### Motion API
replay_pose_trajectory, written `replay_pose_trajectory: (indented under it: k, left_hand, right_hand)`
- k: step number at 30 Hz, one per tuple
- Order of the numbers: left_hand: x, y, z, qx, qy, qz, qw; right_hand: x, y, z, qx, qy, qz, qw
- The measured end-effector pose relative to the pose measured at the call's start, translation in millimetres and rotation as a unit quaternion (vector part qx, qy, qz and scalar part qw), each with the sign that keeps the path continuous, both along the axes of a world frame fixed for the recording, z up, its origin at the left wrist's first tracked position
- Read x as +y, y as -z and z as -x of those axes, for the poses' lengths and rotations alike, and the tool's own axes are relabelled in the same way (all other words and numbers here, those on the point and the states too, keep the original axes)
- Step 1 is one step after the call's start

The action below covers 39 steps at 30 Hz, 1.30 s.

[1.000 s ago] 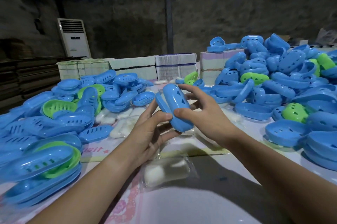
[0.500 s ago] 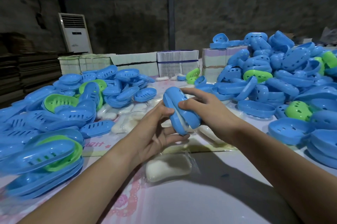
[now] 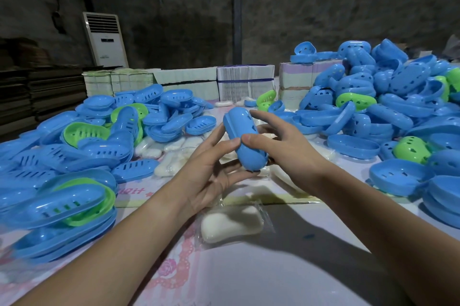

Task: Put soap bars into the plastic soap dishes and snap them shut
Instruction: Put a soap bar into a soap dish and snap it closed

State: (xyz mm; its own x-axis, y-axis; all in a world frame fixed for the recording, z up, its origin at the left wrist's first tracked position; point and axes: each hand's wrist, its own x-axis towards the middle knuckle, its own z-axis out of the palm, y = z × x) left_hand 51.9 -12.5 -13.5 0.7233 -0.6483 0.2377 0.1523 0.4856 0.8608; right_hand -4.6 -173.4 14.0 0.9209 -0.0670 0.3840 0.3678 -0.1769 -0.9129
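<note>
Both forearms are bare to the frame's edge, each grip ungloved, no sleeves showing.

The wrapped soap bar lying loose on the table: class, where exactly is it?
In the head view, the wrapped soap bar lies on the table near centre, just below the left hand and between both forearms.

Glossy smooth plastic soap dish; film-wrapped soap bar.
</note>
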Motion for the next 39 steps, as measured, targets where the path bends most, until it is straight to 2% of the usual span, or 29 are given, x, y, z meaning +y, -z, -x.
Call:
replay_pose_trajectory:
  k: [11,19,27,34,39]
  left_hand:
    - [0.7,0.5,2.0,-0.023,-0.029,0.012,0.999]
    - [1.9,-4.6,5.3,-0.049,-0.046,-0.022,0.997]
    - [-1.2,-8.7,9.3,-0.086,-0.1,-0.055,0.99]
    - [-1.4,-6.7,7.4,-0.108,-0.092,-0.114,0.983]
    - [0.6,-9.9,5.6,-0.093,-0.124,-0.108,0.982]
  right_hand:
    - [-1.3,-1.0,4.1,-0.045,-0.016,0.014,0.999]
    - [-8.9,-2.9,3.7,-0.042,-0.019,0.048,0.998]
    - [-12.8,4.2,-5.7,-0.005,-0.079,-0.011,0.997]
    - [-13.5,4.0,-5.1,-0.022,0.03,0.008,0.999]
    - [-31.5,-4.8,4.5,0.003,0.115,-0.004,0.993]
